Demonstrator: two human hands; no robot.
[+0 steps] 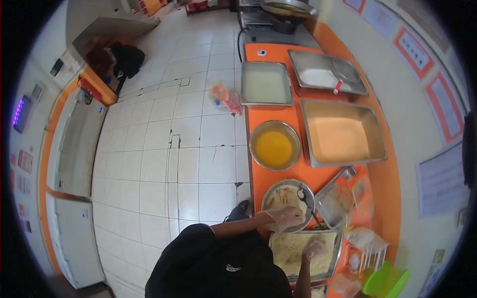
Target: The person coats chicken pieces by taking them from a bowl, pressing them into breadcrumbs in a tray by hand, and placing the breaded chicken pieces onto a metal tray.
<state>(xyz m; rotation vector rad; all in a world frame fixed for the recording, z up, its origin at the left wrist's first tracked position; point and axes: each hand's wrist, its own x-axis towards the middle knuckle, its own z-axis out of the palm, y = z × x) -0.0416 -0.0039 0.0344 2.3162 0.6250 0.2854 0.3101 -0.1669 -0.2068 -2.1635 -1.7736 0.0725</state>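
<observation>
My left hand (288,217), in a clear plastic glove, is over the near edge of a round metal bowl (265,195). Pale powder or batter with a few light pieces fills the bowl, and a dark-handled utensil (316,214) leans across its right side. The left fingers look curled; whether they pinch something is hidden. Below it in the picture, my right hand (316,249), gloved the same way, is over a rectangular metal tray (338,244) of pale yellowish crumbs or flour (290,251). Its fingers are blurred, so a grip cannot be made out.
Up the orange counter (275,111) stand a bowl of yellow liquid (274,147), a pan of whitish liquid (265,87), and deep steel pans (341,134). A plastic-wrapped container (337,203), white basket (367,257) and green container (387,281) sit wallside. A plastic bag (224,97) is beside the counter.
</observation>
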